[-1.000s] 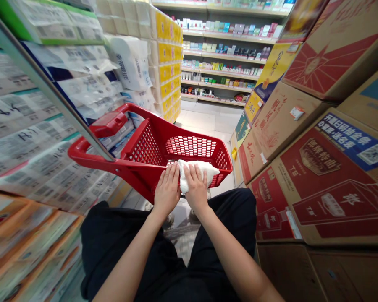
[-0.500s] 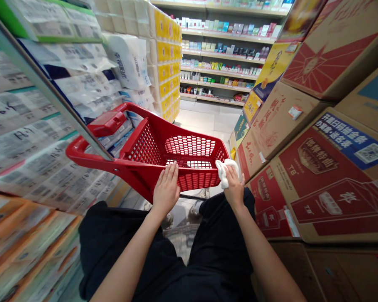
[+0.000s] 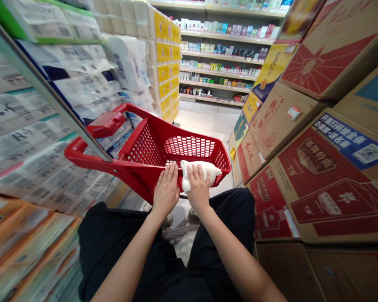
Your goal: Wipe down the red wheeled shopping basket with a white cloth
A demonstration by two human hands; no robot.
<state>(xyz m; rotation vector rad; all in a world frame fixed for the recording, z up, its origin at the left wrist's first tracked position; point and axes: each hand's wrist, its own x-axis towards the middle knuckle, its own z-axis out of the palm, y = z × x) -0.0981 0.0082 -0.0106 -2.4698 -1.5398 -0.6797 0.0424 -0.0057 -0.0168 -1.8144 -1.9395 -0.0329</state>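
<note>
A red plastic shopping basket (image 3: 189, 145) with perforated walls and a long handle stands in front of my knees. My left hand (image 3: 166, 189) lies flat on its near rim, fingers stretched out and holding nothing. Just right of it, my right hand (image 3: 198, 192) presses a white cloth (image 3: 213, 172) over the same rim, its fingers on top of the fabric. Part of the cloth hangs down the near wall and hides some of the holes. The basket's inside shows no goods.
Stacked packs of tissue paper (image 3: 34, 144) rise close on the left, with yellow-sided packs (image 3: 166, 63) behind them. Cardboard cartons (image 3: 327, 176) crowd the right side. Shelves of small boxed goods (image 3: 220, 54) stand across the pale tiled floor (image 3: 204, 117).
My right hand has slid the white cloth leftward along the near rim, from the basket's right corner to beside my left hand. The left hand stays in place.
</note>
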